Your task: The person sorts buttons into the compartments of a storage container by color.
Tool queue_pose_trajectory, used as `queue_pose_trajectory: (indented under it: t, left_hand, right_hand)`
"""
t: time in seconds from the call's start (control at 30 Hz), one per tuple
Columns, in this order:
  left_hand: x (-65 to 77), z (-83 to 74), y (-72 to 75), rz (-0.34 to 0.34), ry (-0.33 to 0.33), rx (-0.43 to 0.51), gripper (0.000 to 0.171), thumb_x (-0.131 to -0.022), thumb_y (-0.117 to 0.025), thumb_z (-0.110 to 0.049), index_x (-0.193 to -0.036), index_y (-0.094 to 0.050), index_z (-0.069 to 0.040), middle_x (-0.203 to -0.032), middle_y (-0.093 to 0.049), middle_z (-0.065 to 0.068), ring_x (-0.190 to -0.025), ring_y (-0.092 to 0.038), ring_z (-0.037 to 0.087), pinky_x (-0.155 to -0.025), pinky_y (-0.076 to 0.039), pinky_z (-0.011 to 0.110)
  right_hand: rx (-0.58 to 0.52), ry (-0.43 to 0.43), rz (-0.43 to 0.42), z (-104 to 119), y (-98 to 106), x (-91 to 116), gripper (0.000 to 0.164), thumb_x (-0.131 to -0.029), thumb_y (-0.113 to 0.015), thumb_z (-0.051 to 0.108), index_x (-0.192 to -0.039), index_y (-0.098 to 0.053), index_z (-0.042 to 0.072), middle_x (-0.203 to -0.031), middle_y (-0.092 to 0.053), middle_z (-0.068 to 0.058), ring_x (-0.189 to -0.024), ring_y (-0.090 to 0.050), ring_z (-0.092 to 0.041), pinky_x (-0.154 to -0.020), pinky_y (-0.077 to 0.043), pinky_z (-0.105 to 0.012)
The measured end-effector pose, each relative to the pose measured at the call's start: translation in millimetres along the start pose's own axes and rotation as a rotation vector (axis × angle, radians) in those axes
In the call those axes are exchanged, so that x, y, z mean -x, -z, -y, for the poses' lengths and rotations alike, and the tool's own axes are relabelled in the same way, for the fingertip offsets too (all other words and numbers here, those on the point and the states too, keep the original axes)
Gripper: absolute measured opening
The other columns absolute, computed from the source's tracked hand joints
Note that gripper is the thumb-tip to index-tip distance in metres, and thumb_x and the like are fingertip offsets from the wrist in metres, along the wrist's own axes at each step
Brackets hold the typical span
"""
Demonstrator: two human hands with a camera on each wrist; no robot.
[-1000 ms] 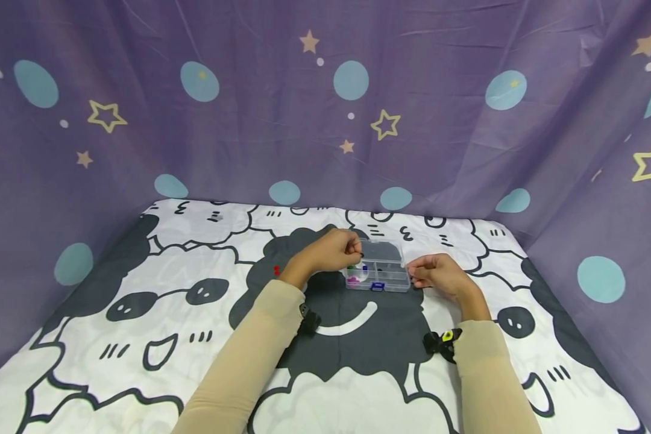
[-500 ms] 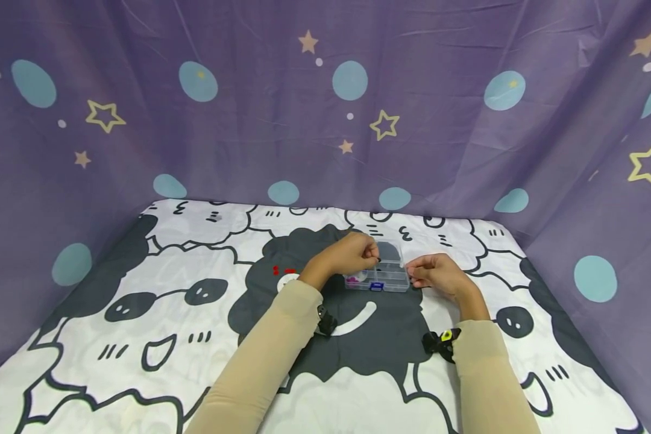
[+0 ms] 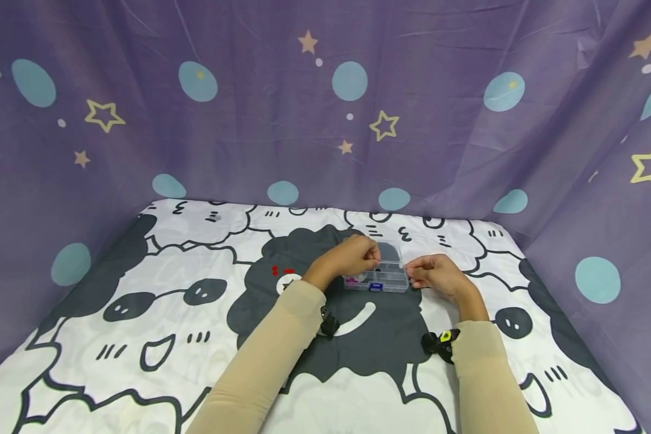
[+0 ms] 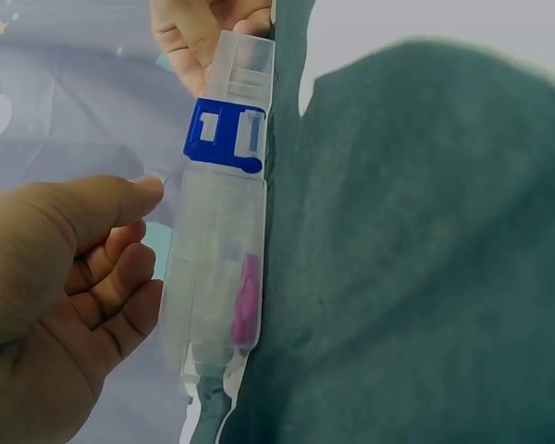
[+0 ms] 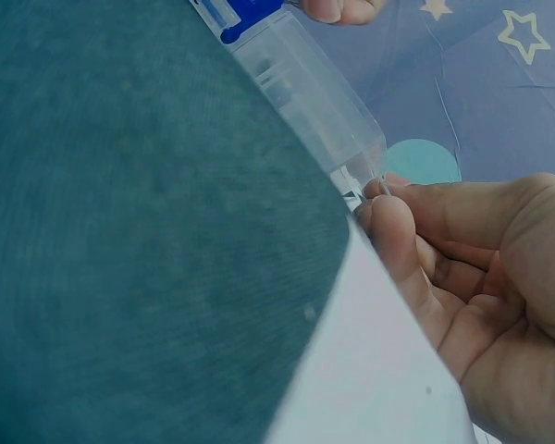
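A clear plastic compartment box (image 3: pixel 393 282) with a blue latch (image 3: pixel 376 287) lies on the dark patch of the cloth, its lid (image 3: pixel 389 252) raised at the back. My left hand (image 3: pixel 355 256) is over the box, fingers curled and thumb (image 4: pixel 120 199) near them; whether a small thing is between the fingertips is hidden. Pink pieces (image 4: pixel 247 301) lie in the box's left front compartment. A small dark piece (image 3: pixel 378 270) shows in the box by my left fingertips. At the box's right end, my right hand (image 3: pixel 439 276) pinches its edge between thumb and finger.
Small red pieces (image 3: pixel 275 270) and a short red strip (image 3: pixel 289 271) lie on the cloth left of my left hand. White cloth with sheep drawings (image 3: pixel 195 337) covers the surface. A purple curtain (image 3: pixel 282 138) hangs behind it.
My left hand has moved right, from the box's left end to its middle, uncovering the red strip. The dark piece at its fingertips no longer shows there. My right hand has stayed put.
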State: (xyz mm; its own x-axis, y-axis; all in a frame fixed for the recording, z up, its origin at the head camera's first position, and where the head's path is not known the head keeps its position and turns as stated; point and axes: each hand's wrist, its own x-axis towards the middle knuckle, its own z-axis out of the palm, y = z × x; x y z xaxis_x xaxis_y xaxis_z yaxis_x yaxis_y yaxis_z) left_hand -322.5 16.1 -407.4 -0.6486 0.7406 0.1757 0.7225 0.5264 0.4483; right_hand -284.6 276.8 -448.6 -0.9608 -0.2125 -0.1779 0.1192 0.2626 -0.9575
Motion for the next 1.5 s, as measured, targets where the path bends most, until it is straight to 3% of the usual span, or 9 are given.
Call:
queue_pose_trajectory:
  t: [0.37,0.67,1.23,1.5]
  left_hand:
    - [11.5,3.8,10.4,-0.055,-0.017,-0.016,0.006,-0.095,-0.071,-0.010,-0.090,-0.070,-0.008,-0.083,-0.065,-0.001,-0.078,-0.057,0.010,-0.077,-0.048,0.026]
    - [28.4,15.3,17.0,-0.028,0.011,-0.028,0.007,-0.095,-0.067,-0.008,-0.088,-0.068,-0.009,-0.079,-0.061,-0.003,-0.074,-0.054,0.008,-0.074,-0.047,0.025]
    - [91.6,52.1,42.7,-0.012,0.145,0.043,0.008,-0.097,-0.069,-0.010,-0.089,-0.068,-0.009,-0.078,-0.061,-0.002,-0.067,-0.053,0.010,-0.068,-0.047,0.030]
    - [112.4,66.4,53.9,-0.011,0.181,0.067,0.006,-0.095,-0.070,-0.009,-0.090,-0.069,-0.008,-0.078,-0.062,-0.002,-0.068,-0.054,0.010,-0.068,-0.048,0.031]
  right_hand:
    - [-0.002,0.005,0.000,1,-1,1,0.027,-0.099,-0.062,-0.003,-0.121,-0.061,-0.018,-0.089,-0.068,-0.002,-0.073,-0.065,-0.009,-0.071,-0.058,-0.025]
    - [0.005,0.007,-0.002,1,0,2,0.024,-0.099,-0.061,-0.004,-0.120,-0.062,-0.017,-0.088,-0.068,-0.002,-0.072,-0.065,-0.009,-0.071,-0.058,-0.025]
    - [-0.015,0.014,0.021,1,0,2,0.028,-0.099,-0.061,-0.004,-0.121,-0.059,-0.020,-0.088,-0.067,-0.002,-0.073,-0.065,-0.008,-0.071,-0.058,-0.025]
    - [-0.014,0.015,0.019,2,0,3,0.025,-0.099,-0.061,-0.004,-0.120,-0.061,-0.018,-0.088,-0.068,-0.002,-0.073,-0.065,-0.009,-0.071,-0.058,-0.025]
